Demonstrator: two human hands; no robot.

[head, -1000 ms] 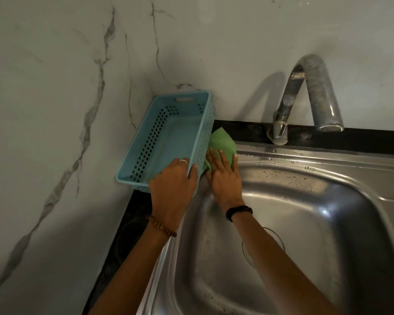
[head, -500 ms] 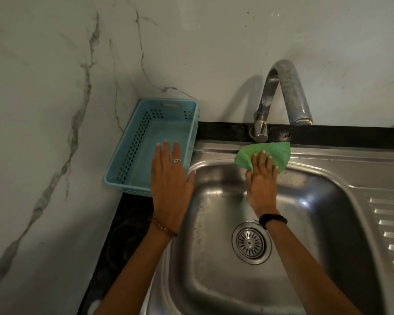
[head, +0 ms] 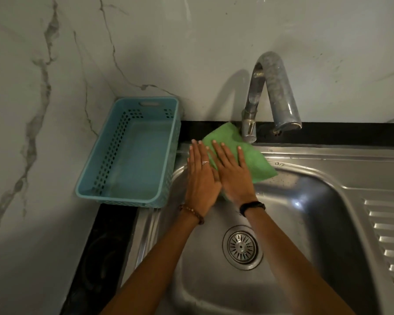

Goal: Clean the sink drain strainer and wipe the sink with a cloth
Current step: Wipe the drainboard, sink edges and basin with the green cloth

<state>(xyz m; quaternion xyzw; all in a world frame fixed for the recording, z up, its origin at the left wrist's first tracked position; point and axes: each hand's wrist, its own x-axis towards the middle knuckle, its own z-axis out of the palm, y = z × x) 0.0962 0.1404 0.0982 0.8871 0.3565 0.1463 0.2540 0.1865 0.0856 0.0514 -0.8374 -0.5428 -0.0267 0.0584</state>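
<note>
Pressing flat on the far left corner of the sink (head: pixel 328 169), both hands lie palm down, side by side and touching along their inner edges. The right hand (head: pixel 233 171) has its fingers spread wide and straight on the green cloth (head: pixel 255 160), holding it down on the rim; it grips nothing. The left hand (head: pixel 200 176) is also open and flat, fingers together and pointing far, its fingertips at the cloth's left edge; a ring shows on one finger. Both forearms reach in from the near edge, the left rising from the lower left, the right from the lower right, with a bead bracelet on the left wrist and a dark band on the right.

The cloth lies spread with its long axis running from far left to near right, one corner pointing far at the base of the tap (head: pixel 273 92), another draped over the rim toward the basin. The strainer (head: pixel 241 246) sits in the drain in the basin floor, near of the hands and apart from them. A blue basket (head: pixel 100 155) stands on the bench just left of the sink, in the wall corner.
</note>
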